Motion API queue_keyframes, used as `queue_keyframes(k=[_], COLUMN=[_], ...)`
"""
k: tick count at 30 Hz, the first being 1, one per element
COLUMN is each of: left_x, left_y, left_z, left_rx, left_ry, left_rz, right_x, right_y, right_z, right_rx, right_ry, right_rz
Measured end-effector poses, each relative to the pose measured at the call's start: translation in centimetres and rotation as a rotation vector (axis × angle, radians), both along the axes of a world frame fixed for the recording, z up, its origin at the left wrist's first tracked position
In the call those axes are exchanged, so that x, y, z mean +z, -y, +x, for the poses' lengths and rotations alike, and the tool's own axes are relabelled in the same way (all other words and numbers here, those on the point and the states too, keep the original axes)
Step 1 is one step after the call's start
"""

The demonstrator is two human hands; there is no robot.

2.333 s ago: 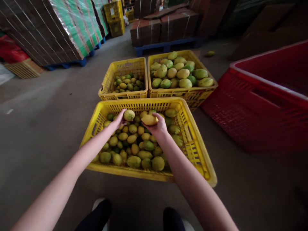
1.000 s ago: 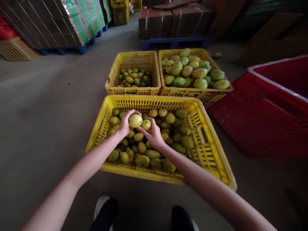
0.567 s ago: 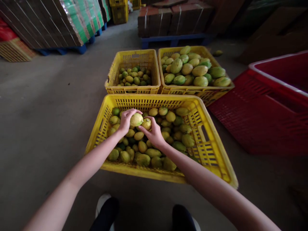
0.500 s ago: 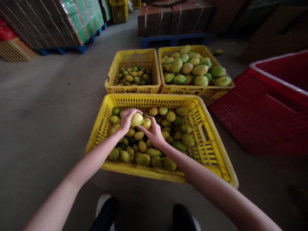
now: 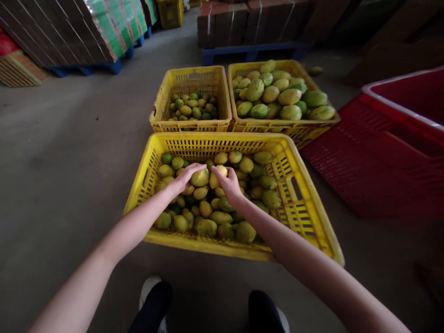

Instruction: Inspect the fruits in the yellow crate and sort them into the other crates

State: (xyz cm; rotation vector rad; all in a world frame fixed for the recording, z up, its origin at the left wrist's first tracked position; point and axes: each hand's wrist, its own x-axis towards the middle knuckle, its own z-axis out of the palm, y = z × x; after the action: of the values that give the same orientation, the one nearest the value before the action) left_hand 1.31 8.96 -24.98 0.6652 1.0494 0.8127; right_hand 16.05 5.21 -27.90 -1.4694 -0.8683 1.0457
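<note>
Both hands are over the front yellow crate [image 5: 301, 222], which holds several yellow-green papayas [image 5: 206, 227]. My left hand [image 5: 187, 178] curls over a rounded yellow-green papaya [image 5: 200, 177], its fingers along the top. A paler yellow papaya [image 5: 218, 178] is gripped in my right hand [image 5: 229, 184], with the thumb and fingers around its near and right sides. A small gap separates the two held fruits. The palms and parts of both papayas are hidden by the fingers.
Behind stand a yellow crate [image 5: 157, 104] of smaller papayas and another yellow crate [image 5: 298, 69] heaped with larger ones. To the right leans a red crate [image 5: 381, 152]. Wrapped stacks [image 5: 114, 27] on blue pallets [image 5: 249, 54] line the back. My shoes [image 5: 149, 289] are below.
My right hand has shifted right and turned its papaya more upright. My left hand has lowered slightly with its papaya, and the two fruits have come apart.
</note>
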Motion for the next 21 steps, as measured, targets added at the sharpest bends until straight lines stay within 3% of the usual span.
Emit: queue_keyframes(k=[3,6,12,16,21], left_x=[0.1,0.5,0.5,0.2,0.2], left_y=[0.2,0.4,0.2,-0.1,-0.2], left_z=[0.6,1.0,0.6,0.0,0.3], left_rx=[0.025,0.152,0.306,0.198,0.129], left_ry=[0.058,0.109,0.212,0.293,0.262], left_rz=[-0.285,-0.422,-0.307,-0.339,-0.357], right_x=[0.6,1.2,1.0,1.4,1.0], right_y=[-0.6,-0.8,-0.9,-0.8,-1.1], right_z=[0.3,0.8,0.9,0.8,1.0], right_rx=[-0.006,0.037,0.118,0.100,0.134], right_ry=[-0.295,-0.407,-0.481,-0.562,-0.510], right_rz=[-0.084,-0.076,-0.151,-0.234,-0.171])
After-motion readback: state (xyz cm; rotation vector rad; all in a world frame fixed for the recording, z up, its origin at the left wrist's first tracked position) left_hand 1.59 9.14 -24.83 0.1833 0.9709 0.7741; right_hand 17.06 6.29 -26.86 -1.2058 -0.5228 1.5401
